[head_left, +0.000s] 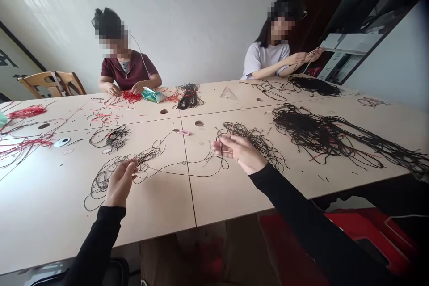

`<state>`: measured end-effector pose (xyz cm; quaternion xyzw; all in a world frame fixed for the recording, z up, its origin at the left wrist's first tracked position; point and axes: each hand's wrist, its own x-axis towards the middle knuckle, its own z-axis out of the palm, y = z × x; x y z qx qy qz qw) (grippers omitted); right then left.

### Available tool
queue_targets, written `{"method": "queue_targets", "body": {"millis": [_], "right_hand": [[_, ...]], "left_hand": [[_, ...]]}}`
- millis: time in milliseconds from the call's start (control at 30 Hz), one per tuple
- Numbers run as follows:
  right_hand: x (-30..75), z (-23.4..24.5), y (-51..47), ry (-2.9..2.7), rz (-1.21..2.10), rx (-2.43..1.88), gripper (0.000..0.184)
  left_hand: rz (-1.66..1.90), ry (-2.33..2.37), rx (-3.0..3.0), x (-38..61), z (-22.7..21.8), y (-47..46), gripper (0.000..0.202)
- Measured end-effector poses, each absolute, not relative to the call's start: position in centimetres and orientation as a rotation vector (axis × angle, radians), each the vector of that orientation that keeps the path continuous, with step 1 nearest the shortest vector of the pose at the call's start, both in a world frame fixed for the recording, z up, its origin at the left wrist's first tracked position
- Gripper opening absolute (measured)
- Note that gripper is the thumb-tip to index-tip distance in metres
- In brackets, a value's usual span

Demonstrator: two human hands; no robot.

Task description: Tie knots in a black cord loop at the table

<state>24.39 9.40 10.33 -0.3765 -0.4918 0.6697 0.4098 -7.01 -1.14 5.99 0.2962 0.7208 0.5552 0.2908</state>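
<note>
While working over the pale laminate table (100, 232), had 2 bare hands well apart, not touching: left hand (119, 183) lower and closer to the camera, right hand (239, 153) farther out and to the right, fingers curled on both. Nearest to left hand: loose tangle of thin black cord (140, 159), with fingertips at its upper edge. Long axis of tangle ran roughly left to right across the table, from loops below the left hand toward a single thin strand (197, 174) curving along beneath the right hand. Left hand clearly nearer the tangle's dense end. Right hand sat just over a second black cord bundle (253, 140). Could not tell whether either hand pinched a strand; fingers and cord too fine to separate at this view. Farther right lay a large black cord heap (318, 134). Pink snips (181, 132) rested between the bundles. Across the table, 2 seated co-workers: 1 (129, 69) with hands at red cord (132, 96), 1 (268, 58) with hands raised near black cord (313, 85).
</note>
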Motion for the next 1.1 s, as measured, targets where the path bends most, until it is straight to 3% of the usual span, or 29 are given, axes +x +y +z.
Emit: {"method": "queue_targets", "body": {"millis": [200, 400, 633, 800, 1000, 1100], "right_hand": [[25.6, 9.2, 9.1, -1.831, 1.381, -1.249, 0.026], [27.1, 9.2, 8.5, -1.966, 1.277, -1.295, 0.028], [28.6, 8.3, 7.8, -1.899, 1.26, -1.306, 0.033], [29.7, 8.9, 7.4, -1.923, 1.199, -1.316, 0.033], [31.2, 9.7, 7.5, -1.767, 1.052, -1.321, 0.035], [31.0, 10.0, 7.6, -1.595, 1.131, -1.194, 0.036]], "left_hand": [[1.262, 2.464, 1.287, -4.8, 6.1, -2.0, 0.031], [0.905, 2.243, 1.879, 0.1, 4.2, 2.2, 0.029], [0.688, 2.176, 2.023, 1.3, 2.0, 5.5, 0.019], [0.987, 2.062, 1.864, 0.0, 3.7, 4.6, 0.015], [1.601, 2.063, 1.143, -4.6, 10.9, 0.4, 0.018], [1.591, 2.032, 1.198, -4.4, 12.1, -1.3, 0.02]]}}
